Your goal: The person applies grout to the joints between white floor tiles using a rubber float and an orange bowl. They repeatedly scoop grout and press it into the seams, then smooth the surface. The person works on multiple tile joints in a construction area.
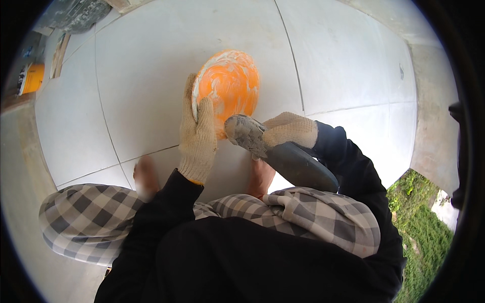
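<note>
My left hand, in a cream knitted glove, grips the left rim of an orange bowl, thumb at the inner edge and fingers along the outside. Whitish paste is smeared over the bowl's inside, which is tilted up towards me. My right hand, gloved alike, is closed round a long dark sole-shaped thing; its exact kind does not show clearly. Its left end is caked with grey paste and lies just at the bowl's lower right edge; whether they touch, I cannot tell. The fingers' undersides are hidden.
Pale floor tiles with dark joints lie under the bowl. My bare feet are close below it. At the far left are a yellow-orange bucket and a dark bag-like bundle. Grass grows beyond the tiles at the lower right.
</note>
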### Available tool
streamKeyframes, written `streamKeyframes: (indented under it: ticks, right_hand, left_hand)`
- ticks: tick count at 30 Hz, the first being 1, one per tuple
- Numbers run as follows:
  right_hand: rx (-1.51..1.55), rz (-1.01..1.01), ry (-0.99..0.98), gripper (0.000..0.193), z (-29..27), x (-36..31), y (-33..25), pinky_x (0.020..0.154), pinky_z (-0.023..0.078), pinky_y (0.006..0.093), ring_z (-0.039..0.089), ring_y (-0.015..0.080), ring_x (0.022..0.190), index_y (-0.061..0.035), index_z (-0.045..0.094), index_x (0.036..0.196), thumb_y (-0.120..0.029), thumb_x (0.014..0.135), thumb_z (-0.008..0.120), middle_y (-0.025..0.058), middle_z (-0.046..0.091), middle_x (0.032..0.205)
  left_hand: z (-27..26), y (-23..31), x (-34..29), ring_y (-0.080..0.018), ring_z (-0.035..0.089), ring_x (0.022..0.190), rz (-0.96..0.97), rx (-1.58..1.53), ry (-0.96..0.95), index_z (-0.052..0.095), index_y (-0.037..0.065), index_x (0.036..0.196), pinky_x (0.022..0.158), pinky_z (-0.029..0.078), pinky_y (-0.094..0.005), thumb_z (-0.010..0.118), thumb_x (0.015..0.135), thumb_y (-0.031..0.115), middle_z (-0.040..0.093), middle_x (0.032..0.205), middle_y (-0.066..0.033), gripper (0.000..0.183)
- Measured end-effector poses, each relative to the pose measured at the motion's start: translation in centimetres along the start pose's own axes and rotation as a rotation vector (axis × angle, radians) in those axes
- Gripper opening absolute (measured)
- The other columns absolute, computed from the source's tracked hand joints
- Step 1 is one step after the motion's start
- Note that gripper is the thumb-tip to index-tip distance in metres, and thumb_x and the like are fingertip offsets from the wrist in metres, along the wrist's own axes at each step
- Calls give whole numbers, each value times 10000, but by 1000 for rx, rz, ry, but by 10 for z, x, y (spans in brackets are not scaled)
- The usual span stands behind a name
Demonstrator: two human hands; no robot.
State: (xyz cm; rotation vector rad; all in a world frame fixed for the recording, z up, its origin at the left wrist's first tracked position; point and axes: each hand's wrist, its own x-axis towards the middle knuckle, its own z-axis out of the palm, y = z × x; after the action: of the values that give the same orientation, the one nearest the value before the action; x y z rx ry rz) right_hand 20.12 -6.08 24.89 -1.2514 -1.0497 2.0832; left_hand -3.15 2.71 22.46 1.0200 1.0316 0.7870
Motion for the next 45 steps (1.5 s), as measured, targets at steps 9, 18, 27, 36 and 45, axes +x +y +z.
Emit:
streamKeyframes:
  ticks: [9, 18, 27, 36, 45]
  right_hand:
    - [453, -98, 183, 679, -19, -24, -4, 898, 553, 393, 684, 295, 1030, 76, 611, 1273, -486, 901, 692, 237, 692, 1164]
    - [-681, -470, 327, 726, 12, -10, -13, 1105, 394, 435, 559, 341, 1191, -123, 512, 1490, -279, 838, 791, 118, 458, 1560]
    - [-1277, -558, 317, 615, 34, 5, -15, 825, 517, 461, 623, 385, 956, -107, 646, 1329, -282, 761, 805, 134, 570, 1438]
    - [-1308, -402, 305, 641, 37, -7, 12, 865, 510, 459, 599, 369, 999, -127, 605, 1378, -233, 771, 780, 130, 550, 1454]
    - [317, -152, 305, 640, 6, -38, 8, 992, 514, 377, 658, 244, 1107, 52, 559, 1369, -378, 924, 722, 184, 697, 1204]
  left_hand:
    - [-17, 19, 1, -329, 645, 1178, -366, -462, 39, 331, 77, 1483, 824, 654, -468, 582, 994, 143, 522, 1381, -174, 553]
    - [-13, 23, -3, -367, 650, 1154, -443, -502, 25, 324, 63, 1479, 839, 651, -512, 574, 960, 56, 526, 1363, -200, 577]
    - [-12, 10, -3, -307, 601, 1218, -356, -444, 102, 266, 137, 1544, 867, 638, -493, 541, 927, -17, 477, 1405, -156, 694]
    - [-21, 13, -4, -291, 587, 1218, -262, -577, 394, 377, 67, 1439, 957, 584, -432, 569, 924, -20, 508, 1376, -145, 556]
    - [-18, 6, -4, -236, 564, 1185, -233, -481, 347, 248, 139, 1555, 892, 596, -402, 619, 924, 42, 450, 1399, -118, 738]
